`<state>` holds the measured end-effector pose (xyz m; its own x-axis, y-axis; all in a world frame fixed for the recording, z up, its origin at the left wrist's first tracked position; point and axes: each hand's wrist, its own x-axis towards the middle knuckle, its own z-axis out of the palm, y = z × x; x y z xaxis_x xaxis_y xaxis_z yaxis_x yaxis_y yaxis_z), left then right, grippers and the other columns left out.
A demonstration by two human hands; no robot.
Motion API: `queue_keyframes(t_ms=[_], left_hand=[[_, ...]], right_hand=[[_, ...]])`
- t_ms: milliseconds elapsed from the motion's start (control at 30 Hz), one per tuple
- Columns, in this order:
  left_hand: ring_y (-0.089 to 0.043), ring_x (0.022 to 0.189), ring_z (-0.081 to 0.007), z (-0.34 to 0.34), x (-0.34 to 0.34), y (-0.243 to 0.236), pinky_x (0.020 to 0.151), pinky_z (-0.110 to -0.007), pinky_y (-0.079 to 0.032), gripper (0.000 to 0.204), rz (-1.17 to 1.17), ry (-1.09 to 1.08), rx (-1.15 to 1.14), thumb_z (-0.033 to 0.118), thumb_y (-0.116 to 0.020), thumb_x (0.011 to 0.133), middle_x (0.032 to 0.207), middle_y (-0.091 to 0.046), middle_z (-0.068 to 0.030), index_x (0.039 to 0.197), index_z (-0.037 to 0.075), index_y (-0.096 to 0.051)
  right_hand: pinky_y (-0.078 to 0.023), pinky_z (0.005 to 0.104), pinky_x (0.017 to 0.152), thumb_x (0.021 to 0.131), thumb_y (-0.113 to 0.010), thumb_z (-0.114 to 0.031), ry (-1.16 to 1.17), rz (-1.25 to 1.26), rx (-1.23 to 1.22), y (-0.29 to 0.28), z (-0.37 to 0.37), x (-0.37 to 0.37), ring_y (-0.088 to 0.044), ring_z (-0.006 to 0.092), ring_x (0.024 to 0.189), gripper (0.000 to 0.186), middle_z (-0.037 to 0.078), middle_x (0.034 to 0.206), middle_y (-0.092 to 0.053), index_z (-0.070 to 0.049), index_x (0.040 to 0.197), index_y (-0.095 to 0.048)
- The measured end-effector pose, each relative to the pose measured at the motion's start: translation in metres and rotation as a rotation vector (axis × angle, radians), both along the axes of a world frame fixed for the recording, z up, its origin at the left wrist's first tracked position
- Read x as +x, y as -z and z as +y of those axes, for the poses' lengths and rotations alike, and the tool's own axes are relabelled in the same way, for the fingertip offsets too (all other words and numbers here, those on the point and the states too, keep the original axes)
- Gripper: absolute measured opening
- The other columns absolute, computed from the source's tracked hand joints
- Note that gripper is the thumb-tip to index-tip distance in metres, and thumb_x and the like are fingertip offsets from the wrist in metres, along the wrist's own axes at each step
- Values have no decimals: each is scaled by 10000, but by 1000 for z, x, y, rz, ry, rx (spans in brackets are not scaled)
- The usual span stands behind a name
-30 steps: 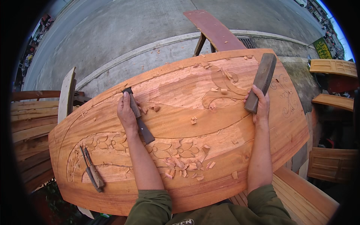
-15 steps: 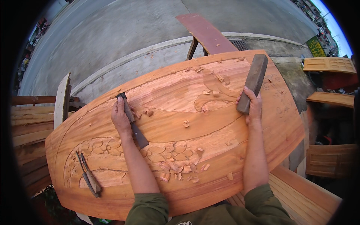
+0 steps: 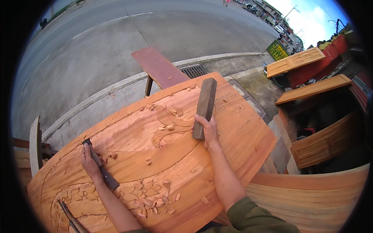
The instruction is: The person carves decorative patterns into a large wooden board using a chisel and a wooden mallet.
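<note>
A large reddish wooden panel (image 3: 171, 171) lies before me, carved with leaf and scroll reliefs. My left hand (image 3: 90, 165) is closed around the handle of a chisel (image 3: 110, 181), whose broad dark blade lies low along the panel's surface. In my right hand (image 3: 209, 132) is a thick, square-sided wooden block (image 3: 207, 95), tilted upward over the panel's scroll carving. Pale wood shavings (image 3: 151, 204) are heaped near the leaf carving and scattered elsewhere. Two slim carving tools (image 3: 69, 216) rest at the lower left, partly cut off by the view's edge.
A dull red plank (image 3: 161, 68) on a support stands beyond the panel. To the right are panelled wooden doors (image 3: 297, 62) and slatted woodwork (image 3: 303, 200). A pale upright board (image 3: 35, 145) stands at the left. Past the curb runs a concrete road (image 3: 105, 46).
My view has swung to the right, so the panel and both hands appear farther left and lower. Both hands keep their holds, and the chisel and block stay about where they were over the panel.
</note>
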<state>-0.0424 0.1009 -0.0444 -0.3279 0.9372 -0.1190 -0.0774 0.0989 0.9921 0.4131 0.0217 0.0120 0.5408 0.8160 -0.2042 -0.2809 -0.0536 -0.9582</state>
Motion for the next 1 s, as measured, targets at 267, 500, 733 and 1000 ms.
queue_keyframes(t_ms=[267,500,733,1000], left_hand=[[-567,534,-114,1,3,-1,480,-277,-487,406,29,-15,-15,453,-556,1138,723,-590,-34,956,98,-631],[-557,507,-117,4,-4,11,456,-277,-485,401,0,-21,5,437,-562,1138,709,-586,-34,949,90,-627],[-575,509,-102,4,-5,13,472,-259,-483,399,-3,9,26,449,-578,1128,707,-613,-11,954,99,-653],[-561,490,-123,3,1,8,447,-279,-481,387,-12,-18,41,410,-570,1138,693,-594,-34,953,78,-643]], right_hand=[[-614,357,602,928,-819,-243,-14,14,7,0,1,0,-683,186,683,448,77,874,-631,-75,1214,-517],[-612,357,604,923,-822,-247,-1,26,-7,-1,3,-3,-683,188,682,445,76,874,-636,-72,1203,-523],[-610,353,598,927,-818,-236,8,9,-13,2,2,0,-688,187,679,419,72,871,-642,-69,1187,-534],[-610,352,587,921,-822,-234,8,17,-3,3,2,0,-688,187,677,411,68,870,-641,-73,1176,-542]])
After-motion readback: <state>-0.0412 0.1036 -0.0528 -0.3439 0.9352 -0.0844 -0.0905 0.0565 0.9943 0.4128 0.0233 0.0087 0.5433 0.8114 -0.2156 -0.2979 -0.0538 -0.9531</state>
